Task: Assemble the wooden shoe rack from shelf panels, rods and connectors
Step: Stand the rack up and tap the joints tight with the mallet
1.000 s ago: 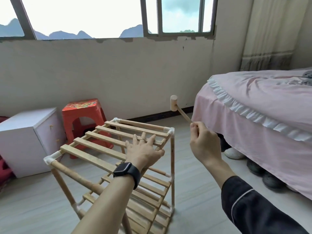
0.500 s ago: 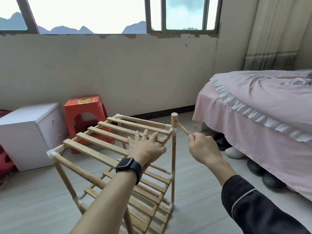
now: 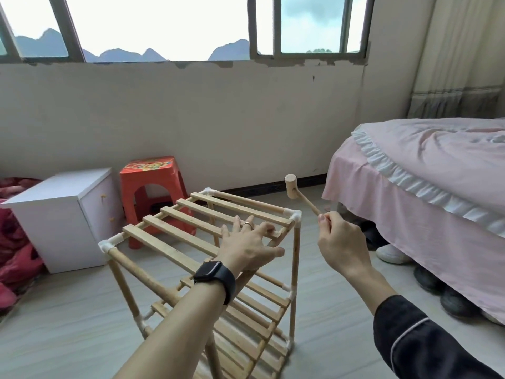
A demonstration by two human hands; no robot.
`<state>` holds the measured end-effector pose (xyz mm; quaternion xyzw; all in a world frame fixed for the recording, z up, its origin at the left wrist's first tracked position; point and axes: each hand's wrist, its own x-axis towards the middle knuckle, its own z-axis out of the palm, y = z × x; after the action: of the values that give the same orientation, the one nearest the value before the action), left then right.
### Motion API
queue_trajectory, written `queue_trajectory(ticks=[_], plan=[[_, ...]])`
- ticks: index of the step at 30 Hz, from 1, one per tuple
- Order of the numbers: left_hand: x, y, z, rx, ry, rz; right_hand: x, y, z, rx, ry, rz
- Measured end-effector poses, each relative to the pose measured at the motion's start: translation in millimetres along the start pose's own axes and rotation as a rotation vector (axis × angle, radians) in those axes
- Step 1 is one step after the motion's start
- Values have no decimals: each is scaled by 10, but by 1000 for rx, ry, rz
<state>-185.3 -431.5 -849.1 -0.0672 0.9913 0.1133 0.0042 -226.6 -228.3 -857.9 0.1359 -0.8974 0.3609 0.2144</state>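
The wooden shoe rack stands on the floor with slatted shelves, upright rods and white corner connectors. My left hand, with a ring and a black watch, lies flat on the slats of the top shelf near its right end. My right hand grips the handle of a small wooden mallet. The mallet head hangs in the air a little above and behind the right rear corner connector, not touching it.
A pink bed stands close on the right, with shoes under its edge. A red plastic stool and a white cabinet stand behind the rack on the left. Red cloth lies at the far left.
The mallet came down onto the right rear corner of the rack half a second ago and has risen off it again. My left hand has stayed on the top shelf.
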Motion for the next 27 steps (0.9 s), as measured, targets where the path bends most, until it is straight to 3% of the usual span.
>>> queue_trajectory(ticks=[6, 11, 14, 16, 20, 27], plan=[[-305, -269, -193, -444, -74, 131, -42, -175, 18, 73, -44, -16], [-435, -332, -445, -565, -119, 154, -28, -281, 67, 216, -174, 22], [-358, -378, -538, -416, 176, 79, -21, -322, 109, 247, -238, 13], [-284, -383, -514, -260, 270, -7, -7, -326, 138, 230, -243, 5], [-142, -383, -260, -78, 42, -187, 56, -310, 202, 210, -219, 5], [-68, -434, -117, -10, -2, -183, 285, -255, 256, 162, -301, 25]])
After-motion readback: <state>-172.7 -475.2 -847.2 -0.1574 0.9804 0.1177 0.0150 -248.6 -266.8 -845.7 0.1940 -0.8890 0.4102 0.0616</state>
